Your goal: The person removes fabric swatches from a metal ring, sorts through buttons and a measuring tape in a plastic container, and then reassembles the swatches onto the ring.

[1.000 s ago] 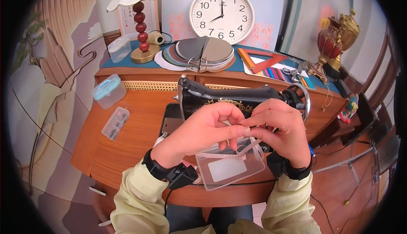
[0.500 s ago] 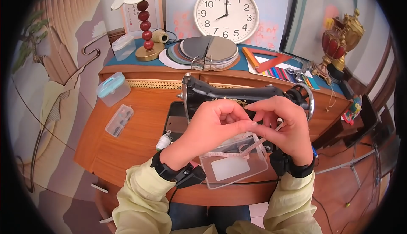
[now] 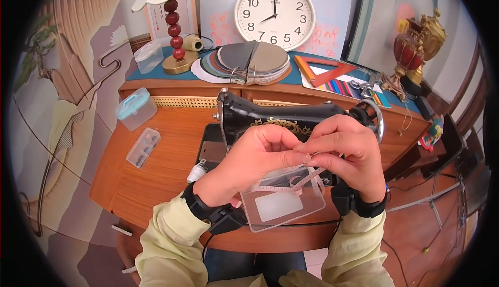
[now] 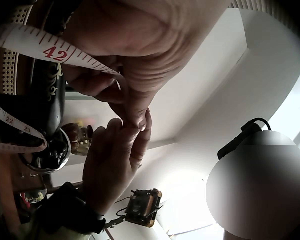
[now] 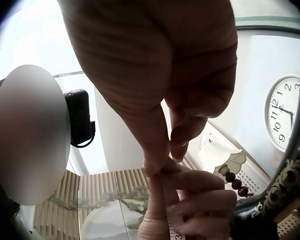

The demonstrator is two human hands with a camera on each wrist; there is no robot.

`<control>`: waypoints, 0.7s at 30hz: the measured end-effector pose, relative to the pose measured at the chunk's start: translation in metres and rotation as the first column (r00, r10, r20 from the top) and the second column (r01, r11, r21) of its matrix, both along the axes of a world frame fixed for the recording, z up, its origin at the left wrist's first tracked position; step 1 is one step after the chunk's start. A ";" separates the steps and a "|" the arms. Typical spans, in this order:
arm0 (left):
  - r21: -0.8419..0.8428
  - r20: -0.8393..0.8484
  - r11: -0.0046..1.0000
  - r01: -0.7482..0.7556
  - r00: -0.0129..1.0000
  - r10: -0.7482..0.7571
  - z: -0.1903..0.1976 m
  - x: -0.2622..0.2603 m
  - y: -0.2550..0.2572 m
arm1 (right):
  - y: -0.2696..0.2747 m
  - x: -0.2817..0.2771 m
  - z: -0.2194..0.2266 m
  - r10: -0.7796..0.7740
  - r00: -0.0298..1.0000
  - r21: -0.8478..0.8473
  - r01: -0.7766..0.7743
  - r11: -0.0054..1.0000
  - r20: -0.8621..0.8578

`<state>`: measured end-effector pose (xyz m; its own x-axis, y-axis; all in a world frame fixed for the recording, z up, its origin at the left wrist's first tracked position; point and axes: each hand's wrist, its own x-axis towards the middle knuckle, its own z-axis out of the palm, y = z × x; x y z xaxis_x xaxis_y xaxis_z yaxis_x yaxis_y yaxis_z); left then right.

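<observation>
In the head view, both hands meet fingertip to fingertip in front of a black sewing machine (image 3: 286,114) with gold ornament. My left hand (image 3: 254,157) pinches a white tape measure (image 4: 55,51) with red numbers; its 42 mark shows in the left wrist view. My right hand (image 3: 348,152) grips the tape too, thumb and index finger right against the left fingertips. From there the strip hangs in a loop over a clear plastic box (image 3: 318,207) with a white label. In the right wrist view, part of the tape runs along the left fingers, its end hidden between them.
Left on the wooden table lie a small compartment case (image 3: 143,147) and a blue-lidded box (image 3: 138,107). A white spool (image 3: 196,173) stands beside the left wrist. Behind are a lamp (image 3: 175,29), fabric swatches (image 3: 236,58), a clock (image 3: 274,14), scissors (image 3: 368,87) and a red triangle ruler (image 3: 332,74).
The right hand's fingers spread out half a second ago and have now drawn back in around the pinch. The hands stay together over the box; the head view shifts slightly.
</observation>
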<state>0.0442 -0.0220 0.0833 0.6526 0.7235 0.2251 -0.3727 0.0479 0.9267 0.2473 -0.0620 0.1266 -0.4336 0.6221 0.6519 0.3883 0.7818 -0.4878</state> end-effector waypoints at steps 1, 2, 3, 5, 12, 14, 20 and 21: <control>-0.006 0.011 1.000 0.007 1.000 -0.007 -0.001 0.000 0.000 | 0.000 0.000 0.001 -0.010 1.000 0.010 0.010 1.000 0.008; -0.015 0.018 1.000 -0.001 1.000 0.002 -0.001 0.001 0.001 | 0.000 -0.001 0.000 -0.024 0.999 0.038 0.023 0.999 0.021; -0.021 0.024 1.000 -0.010 1.000 0.010 -0.002 0.001 0.001 | 0.000 -0.002 0.000 -0.039 0.999 0.068 0.037 0.997 0.034; -0.032 0.026 0.999 -0.024 0.999 0.024 -0.001 0.001 0.001 | 0.000 -0.003 0.000 -0.070 0.996 0.115 0.064 0.991 0.054; 0.033 -0.042 0.995 -0.095 0.994 0.097 0.002 -0.001 0.002 | -0.002 -0.010 -0.001 -0.179 0.982 0.101 0.172 0.980 0.056; 0.046 -0.032 0.995 -0.088 0.996 0.089 0.003 -0.001 0.003 | -0.003 -0.011 0.001 -0.187 0.981 0.051 0.185 0.981 0.045; -0.012 0.023 0.999 -0.031 0.999 0.031 0.008 -0.001 -0.001 | 0.002 -0.009 -0.006 -0.130 0.991 0.134 0.133 0.982 -0.027; -0.007 0.029 1.000 -0.030 0.999 0.030 0.007 -0.001 0.000 | 0.003 -0.009 -0.006 -0.118 0.992 0.144 0.122 0.982 -0.032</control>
<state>0.0429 -0.0224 0.0903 0.6237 0.7443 0.2389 -0.4012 0.0425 0.9150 0.2386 -0.0590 0.1211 -0.3449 0.5665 0.7484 0.4735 0.7935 -0.3824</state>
